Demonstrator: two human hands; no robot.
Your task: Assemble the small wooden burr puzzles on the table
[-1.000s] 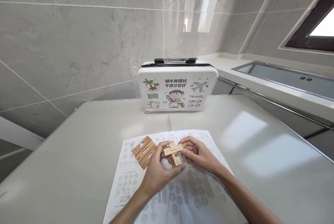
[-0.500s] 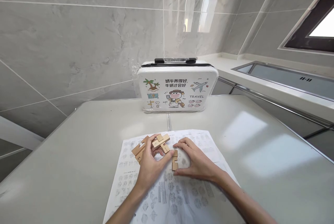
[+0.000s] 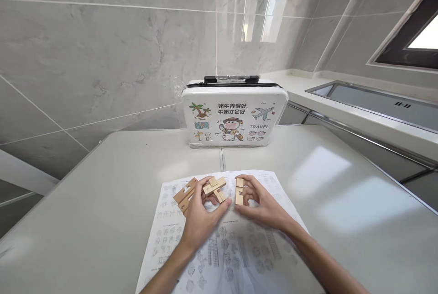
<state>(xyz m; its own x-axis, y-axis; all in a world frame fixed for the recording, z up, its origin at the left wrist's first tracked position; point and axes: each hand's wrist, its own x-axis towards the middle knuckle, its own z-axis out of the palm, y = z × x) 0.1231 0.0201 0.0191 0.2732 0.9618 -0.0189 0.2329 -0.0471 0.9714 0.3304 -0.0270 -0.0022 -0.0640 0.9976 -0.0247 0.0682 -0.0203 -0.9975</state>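
In the head view, the left hand [image 3: 201, 216] is half curled, its fingers around a cross-shaped cluster [image 3: 214, 186] of joined wooden pieces. The right hand [image 3: 262, 205] pinches a notched block [image 3: 238, 200] between thumb and fingers, apart from the cluster. Both are above the printed sheet [image 3: 164, 248] on the worktop [image 3: 102, 202].

Your left hand [image 3: 200, 215] and right hand [image 3: 263, 203] — both bare, uncovered from fingertips down. Your fingers [image 3: 253, 182] long, slim; your thumbs [image 3: 221, 211] slender, tapering toward tip. Your wrists [image 3: 187, 245] bare, narrower than hands. Your forearms [image 3: 318, 261] bare too, smooth in outline, widening gently away from wrists — cut off by lower picture edge. Your nails too small to make out clearly.
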